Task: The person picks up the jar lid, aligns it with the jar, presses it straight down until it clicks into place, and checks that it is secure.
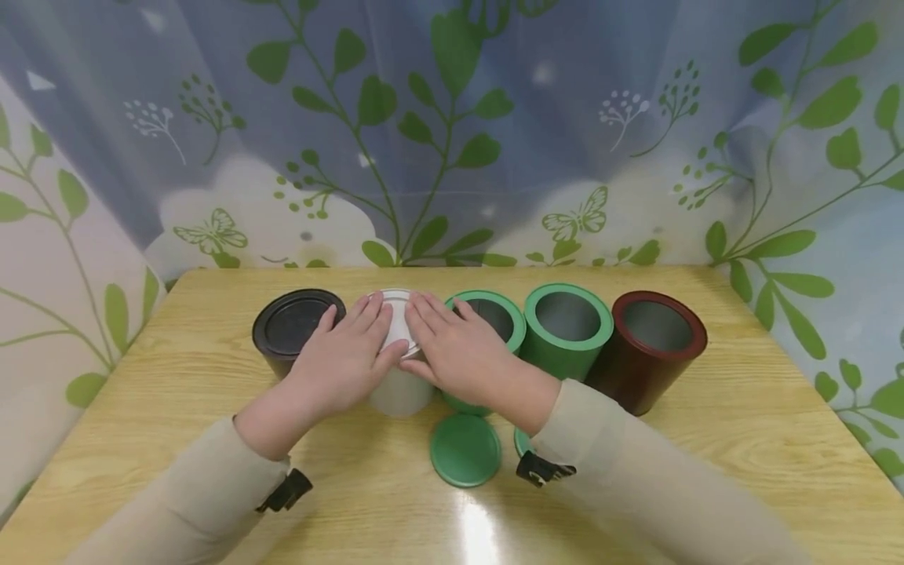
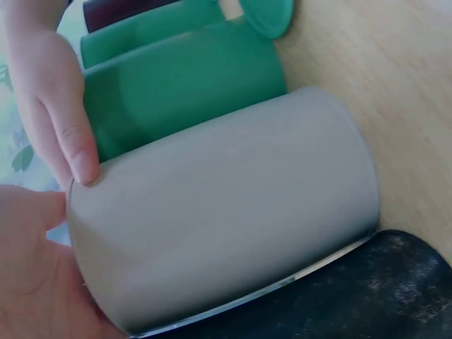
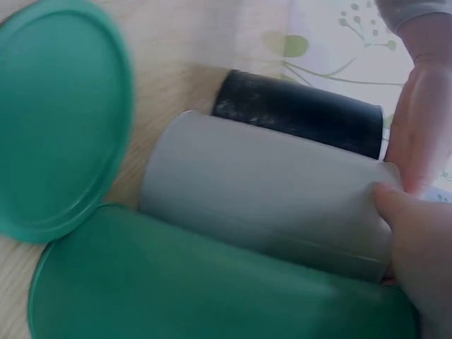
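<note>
A white canister (image 1: pixel 401 396) stands upright on the table, with a white lid (image 1: pixel 398 323) on its top. My left hand (image 1: pixel 340 357) lies palm down over the left part of that lid, its fingers extended. From the other side, my right hand (image 1: pixel 469 351) rests on the lid's right part, fingers also straight. Both thumbs reach to the near rim; in the left wrist view the right thumb (image 2: pixel 85 166) touches the canister's edge. Against the white canister's right side stands an uncovered green canister (image 1: pixel 487 295), partly hidden by my right hand.
A black canister (image 1: pixel 297 326) with its lid on stands at the left. Rightward are a second open green canister (image 1: pixel 565 359) and an open dark red one (image 1: pixel 630 377). One green lid (image 1: pixel 465 450) lies in front; another (image 1: pixel 522 442) is mostly behind my right sleeve.
</note>
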Tool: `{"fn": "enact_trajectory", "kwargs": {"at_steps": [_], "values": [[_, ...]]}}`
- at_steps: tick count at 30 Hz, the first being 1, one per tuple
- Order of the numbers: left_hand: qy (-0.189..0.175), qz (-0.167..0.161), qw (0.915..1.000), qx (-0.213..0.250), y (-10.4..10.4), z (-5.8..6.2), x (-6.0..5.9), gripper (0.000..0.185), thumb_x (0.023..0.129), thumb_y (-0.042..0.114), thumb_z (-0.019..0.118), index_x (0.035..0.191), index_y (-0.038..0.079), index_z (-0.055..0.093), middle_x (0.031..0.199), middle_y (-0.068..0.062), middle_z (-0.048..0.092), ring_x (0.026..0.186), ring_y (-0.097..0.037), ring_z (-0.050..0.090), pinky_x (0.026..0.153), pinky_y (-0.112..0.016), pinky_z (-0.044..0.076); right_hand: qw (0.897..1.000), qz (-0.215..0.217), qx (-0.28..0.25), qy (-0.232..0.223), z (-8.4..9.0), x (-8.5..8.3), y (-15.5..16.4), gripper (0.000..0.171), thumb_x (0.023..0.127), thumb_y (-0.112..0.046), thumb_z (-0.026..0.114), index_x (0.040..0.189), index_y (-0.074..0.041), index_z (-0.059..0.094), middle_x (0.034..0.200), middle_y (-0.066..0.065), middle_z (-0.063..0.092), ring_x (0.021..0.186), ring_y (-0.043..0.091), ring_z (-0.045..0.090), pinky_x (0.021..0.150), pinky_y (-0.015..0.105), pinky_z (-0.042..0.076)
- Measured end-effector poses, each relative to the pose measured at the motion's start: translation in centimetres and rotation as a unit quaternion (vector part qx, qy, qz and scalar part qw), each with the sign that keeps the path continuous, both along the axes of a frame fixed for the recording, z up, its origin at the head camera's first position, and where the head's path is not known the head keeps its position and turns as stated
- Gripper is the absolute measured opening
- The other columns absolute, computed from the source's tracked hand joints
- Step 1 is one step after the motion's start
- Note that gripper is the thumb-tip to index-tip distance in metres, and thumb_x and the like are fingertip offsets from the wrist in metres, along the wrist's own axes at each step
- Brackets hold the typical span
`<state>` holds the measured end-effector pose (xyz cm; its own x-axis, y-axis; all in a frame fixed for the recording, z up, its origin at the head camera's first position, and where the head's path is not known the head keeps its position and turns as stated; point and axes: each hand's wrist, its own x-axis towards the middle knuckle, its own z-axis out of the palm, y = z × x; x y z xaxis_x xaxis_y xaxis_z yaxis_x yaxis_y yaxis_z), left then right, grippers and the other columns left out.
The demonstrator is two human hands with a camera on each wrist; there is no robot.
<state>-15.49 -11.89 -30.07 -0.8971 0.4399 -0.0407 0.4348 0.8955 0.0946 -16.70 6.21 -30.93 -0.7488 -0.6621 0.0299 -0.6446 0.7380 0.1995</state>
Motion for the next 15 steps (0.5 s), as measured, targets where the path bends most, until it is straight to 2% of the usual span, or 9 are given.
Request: {"fn": "enact_trajectory", "kwargs": {"at_steps": [4,8,12,15], "values": [[0.028,0.001,0.9996,0.002,0.2,-0.2,0.2,0.065,0.099,0.049,0.03,0.145,0.003,0.031,0.152,-0.016,0.019,0.139,-0.029,0.017,0.108,-0.058,0.01,0.999,0.024,0.004,0.036,-0.1,0.4,0.4,0.071,0.097,-0.054,0.033,0.147,-0.004,0.027,0.151,0.01,0.023,0.139,0.021,0.02,0.108,0.046,0.026],[0.055,-0.01,0.9984,0.004,0.6,-0.3,0.9,0.064,0.098,0.051,0.034,0.144,0.006,0.036,0.15,-0.015,0.025,0.138,-0.029,0.022,0.107,-0.059,0.012,0.998,0.044,-0.005,0.044,0.1,0.9,0.8,0.07,0.096,-0.053,0.038,0.146,-0.005,0.03,0.15,0.01,0.027,0.137,0.02,0.025,0.106,0.044,0.029],[0.074,-0.026,0.9968,0.016,0.6,-0.2,1.8,0.063,0.097,0.051,0.039,0.141,0.007,0.042,0.147,-0.015,0.031,0.135,-0.029,0.03,0.106,-0.06,0.017,0.994,0.073,-0.043,0.067,0.0,1.5,1.4,0.064,0.095,-0.048,0.046,0.142,-0.004,0.039,0.144,0.01,0.039,0.132,0.022,0.035,0.104,0.041,0.034],[0.103,-0.041,0.9933,0.032,0.5,-0.3,2.3,0.059,0.095,0.049,0.046,0.137,0.006,0.048,0.144,-0.015,0.038,0.13,-0.03,0.038,0.103,-0.061,0.023,0.987,0.097,-0.081,0.095,-0.2,1.8,1.9,0.058,0.094,-0.041,0.054,0.138,-0.005,0.046,0.137,0.01,0.048,0.126,0.023,0.044,0.1,0.038,0.039]]}}
